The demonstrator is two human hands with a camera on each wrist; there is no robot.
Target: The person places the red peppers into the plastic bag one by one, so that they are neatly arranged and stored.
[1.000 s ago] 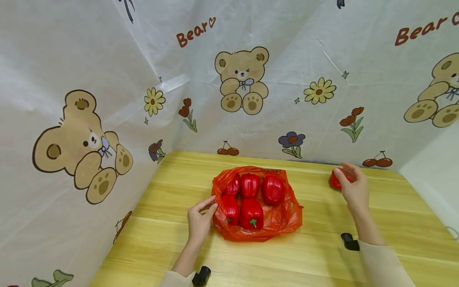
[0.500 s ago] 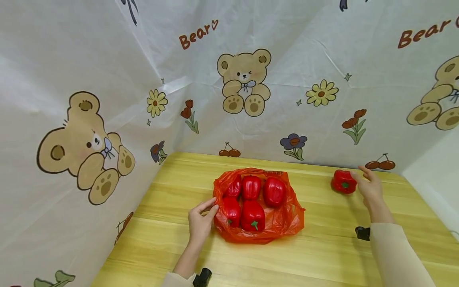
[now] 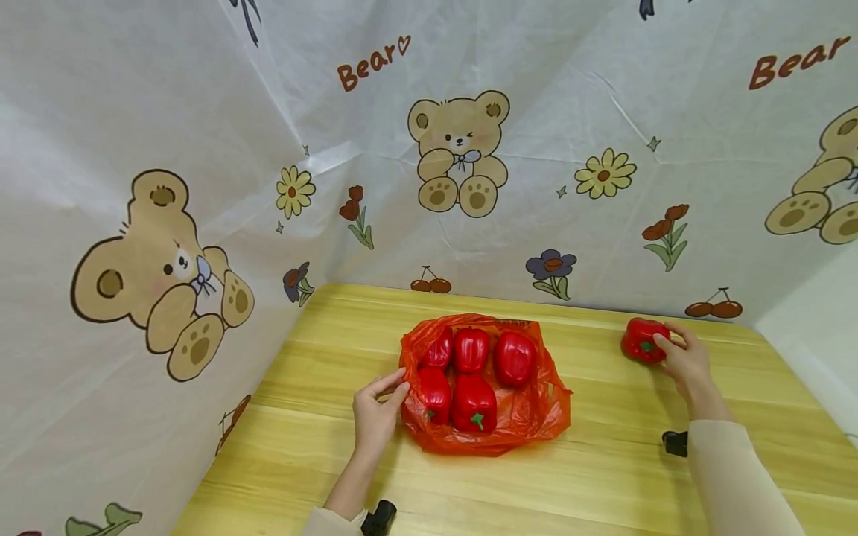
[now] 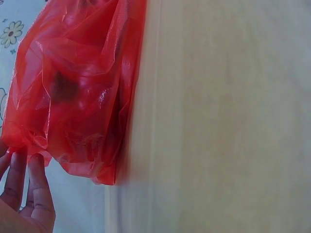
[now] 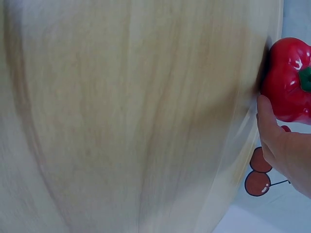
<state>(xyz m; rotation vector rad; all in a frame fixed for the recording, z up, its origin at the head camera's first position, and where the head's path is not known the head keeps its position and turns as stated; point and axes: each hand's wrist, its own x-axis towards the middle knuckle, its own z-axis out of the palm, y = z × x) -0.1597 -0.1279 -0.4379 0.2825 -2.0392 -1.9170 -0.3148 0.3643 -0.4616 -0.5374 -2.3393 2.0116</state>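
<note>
A red plastic bag (image 3: 546, 409) lies open on the wooden table, with several red bell peppers (image 3: 515, 359) inside it. My left hand (image 3: 375, 420) pinches the bag's left rim between thumb and fingers; the left wrist view shows fingertips (image 4: 36, 162) at the edge of the plastic. Far to the right, a single red bell pepper (image 3: 640, 341) sits on the table near its back edge, its green stem facing me. My right hand (image 3: 690, 368) holds this pepper from its right side, thumb on the front and fingers reaching behind, where they are partly hidden.
The wooden table (image 3: 322, 447) runs back to a white cloth (image 3: 375, 126) printed with bears and flowers, which also hangs along the left. A black wrist mount (image 3: 378, 517) is on the left wrist, another (image 3: 674, 444) on the right.
My right hand moved right off the lone pepper, which turned its stem toward me, then came back against its right side. My left hand stays on the bag's rim.
</note>
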